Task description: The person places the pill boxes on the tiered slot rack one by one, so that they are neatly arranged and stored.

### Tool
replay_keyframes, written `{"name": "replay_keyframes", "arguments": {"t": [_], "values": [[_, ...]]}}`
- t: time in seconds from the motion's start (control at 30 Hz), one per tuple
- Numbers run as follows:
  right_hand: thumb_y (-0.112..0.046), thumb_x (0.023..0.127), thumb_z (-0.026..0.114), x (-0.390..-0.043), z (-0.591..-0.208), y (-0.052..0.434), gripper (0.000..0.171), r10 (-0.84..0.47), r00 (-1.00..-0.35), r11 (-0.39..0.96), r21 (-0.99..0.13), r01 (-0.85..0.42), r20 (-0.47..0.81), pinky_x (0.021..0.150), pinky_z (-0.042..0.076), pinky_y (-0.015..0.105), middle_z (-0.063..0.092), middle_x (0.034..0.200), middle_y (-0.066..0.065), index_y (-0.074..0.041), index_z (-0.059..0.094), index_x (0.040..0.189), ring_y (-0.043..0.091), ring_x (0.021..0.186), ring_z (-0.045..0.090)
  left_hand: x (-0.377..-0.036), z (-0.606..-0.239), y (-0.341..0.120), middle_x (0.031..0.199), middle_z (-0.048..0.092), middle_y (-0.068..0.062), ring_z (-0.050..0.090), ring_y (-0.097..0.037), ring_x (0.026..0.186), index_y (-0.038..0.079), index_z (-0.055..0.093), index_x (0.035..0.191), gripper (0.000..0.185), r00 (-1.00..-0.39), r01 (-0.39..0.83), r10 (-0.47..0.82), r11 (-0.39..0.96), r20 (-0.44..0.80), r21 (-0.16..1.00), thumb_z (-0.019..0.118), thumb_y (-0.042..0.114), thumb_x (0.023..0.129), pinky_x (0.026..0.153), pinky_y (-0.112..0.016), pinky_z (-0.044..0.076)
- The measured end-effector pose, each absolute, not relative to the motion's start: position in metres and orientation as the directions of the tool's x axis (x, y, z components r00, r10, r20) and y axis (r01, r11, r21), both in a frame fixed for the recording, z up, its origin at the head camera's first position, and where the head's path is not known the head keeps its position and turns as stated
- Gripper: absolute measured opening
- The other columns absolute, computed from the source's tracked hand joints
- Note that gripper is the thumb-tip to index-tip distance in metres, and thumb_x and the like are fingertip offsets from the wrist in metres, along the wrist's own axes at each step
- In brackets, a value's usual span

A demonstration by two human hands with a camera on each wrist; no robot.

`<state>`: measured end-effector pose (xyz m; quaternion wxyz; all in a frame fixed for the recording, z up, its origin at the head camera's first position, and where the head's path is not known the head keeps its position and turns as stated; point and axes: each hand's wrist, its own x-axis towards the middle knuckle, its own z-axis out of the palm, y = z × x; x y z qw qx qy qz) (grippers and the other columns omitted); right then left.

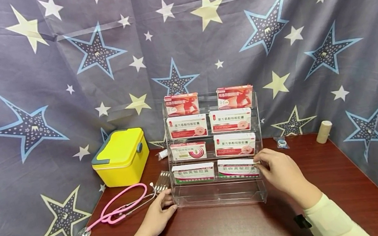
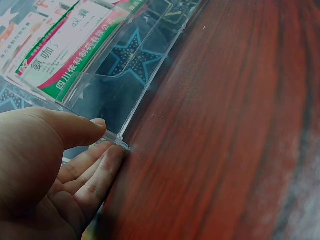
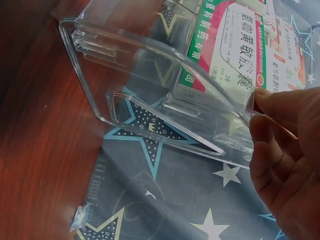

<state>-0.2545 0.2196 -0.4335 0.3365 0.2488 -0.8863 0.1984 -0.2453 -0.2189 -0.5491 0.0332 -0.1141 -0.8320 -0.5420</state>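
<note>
A clear tiered display rack (image 1: 219,198) stands on the table with medicine boxes in its upper tiers; the lowest tier holds none. My left hand (image 1: 157,217) pinches the rack's lower left front corner, thumb on one side and fingers on the other, as the left wrist view shows. Higher up on the right, my right hand (image 1: 282,171) grips the edge of the rack's side panel (image 3: 150,125). Its fingertips are right at the end of a white, green and pink medicine box (image 1: 238,168). A matching box (image 1: 193,173) sits left of it in the same tier.
A yellow case (image 1: 120,157) stands at the back left, with a pink stethoscope (image 1: 122,209) before it. A strip of ampoules (image 1: 162,181) lies beside the rack. At the back right are a small bagged roll (image 1: 281,143) and a beige bandage roll (image 1: 324,132).
</note>
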Motion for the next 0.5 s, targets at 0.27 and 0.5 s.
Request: {"name": "replay_keyframes", "arguments": {"t": [0.27,0.5], "values": [[-0.007,0.079,0.089,-0.2521,-0.4325,0.2212,0.023,-0.305,-0.639,0.796,-0.180,-0.579,0.706,0.060,0.049,0.033,0.070,0.095,-0.012,-0.021,0.077,0.093,0.003,0.070,0.055,-0.2452,-0.5480,-0.2172,0.115,0.071,-0.012,0.068,-0.030,0.112,0.008,0.057,0.140,0.051,-0.970,0.229,0.165,0.384,0.178,0.894,0.076,0.001,0.094,0.089,-0.029,0.057],[-0.004,0.077,0.091,-0.2500,-0.4346,0.2268,0.029,-0.287,-0.614,0.755,-0.222,-0.618,0.735,0.062,0.048,0.023,0.071,0.099,-0.015,-0.022,0.078,0.097,0.000,0.072,0.059,-0.2435,-0.5457,-0.2172,0.116,0.069,-0.013,0.068,-0.030,0.111,0.008,0.057,0.141,0.051,-0.971,0.227,0.161,0.381,0.177,0.896,0.076,0.001,0.094,0.089,-0.031,0.057]]}}
